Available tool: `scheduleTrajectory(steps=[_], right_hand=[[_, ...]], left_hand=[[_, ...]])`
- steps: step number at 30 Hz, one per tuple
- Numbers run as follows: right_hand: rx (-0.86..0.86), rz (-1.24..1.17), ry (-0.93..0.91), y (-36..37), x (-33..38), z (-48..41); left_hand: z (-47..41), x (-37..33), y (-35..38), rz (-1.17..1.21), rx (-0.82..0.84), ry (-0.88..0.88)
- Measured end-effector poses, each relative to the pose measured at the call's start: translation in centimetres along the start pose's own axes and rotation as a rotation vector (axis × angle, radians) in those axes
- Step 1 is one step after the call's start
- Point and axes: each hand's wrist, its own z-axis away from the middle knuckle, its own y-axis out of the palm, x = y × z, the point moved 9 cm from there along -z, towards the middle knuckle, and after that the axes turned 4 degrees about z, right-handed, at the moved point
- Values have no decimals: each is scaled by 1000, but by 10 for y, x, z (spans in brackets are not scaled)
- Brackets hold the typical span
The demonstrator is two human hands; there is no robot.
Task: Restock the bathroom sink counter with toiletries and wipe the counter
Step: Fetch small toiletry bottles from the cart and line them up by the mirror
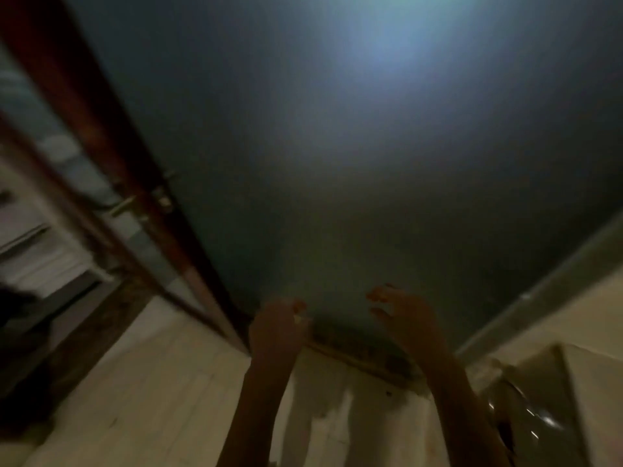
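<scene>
We are looking steeply up, so most of the view is filling with a dark wall (pixel 337 170) and a pale glow (pixel 381 45) high on it. We are holding both hands up in front of that wall, near each other but apart. The left hand (pixel 274 328) is showing us its back with the fingers (pixel 298 306) curled in. A small pale speck is sitting at their tips, but the blur is keeping us from telling whether they are pinching anything. The right hand (pixel 403 315) is hanging with its fingers (pixel 377 294) spread and loosely bent, and it is holding nothing.

No toiletry, cloth or tabletop is showing plainly. The nearest hint is lying down and to the right of the right hand, well below both sets of fingertips. There a rounded, glinting shape (pixel 526 416) is sitting in a pale surround, and we are judging it may be the sink basin. It is looking dull brown-grey with a few bright highlights, and it is too smeared for us to read an edge or a long axis. The right hand is the nearer one to it.

A brown door frame (pixel 111 139) is slanting down the left side. We are judging that restocking and wiping are both waiting on a drop of the gaze and the hands toward that lower right corner.
</scene>
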Motion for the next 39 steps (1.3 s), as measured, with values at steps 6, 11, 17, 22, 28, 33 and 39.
scheduleTrajectory(steps=[6, 11, 17, 22, 28, 33, 39], right_hand=[[185, -24, -376, 104, 209, -55], [260, 33, -627, 168, 355, -61], [271, 25, -819, 206, 494, -73], [285, -32, -876, 219, 570, -92], [301, -34, -926, 232, 632, -131], [279, -59, -992, 249, 690, -178], [335, -105, -1074, 287, 776, -235]], left_hand=[[28, 163, -121, -23, -215, -330], [59, 272, -206, 12, -409, -466], [80, 359, -290, -41, -549, -617], [74, 394, -349, -78, -615, -600], [42, 427, -395, -37, -653, -547], [-1, 461, -437, -46, -702, -506], [-54, 510, -498, -89, -711, -508]])
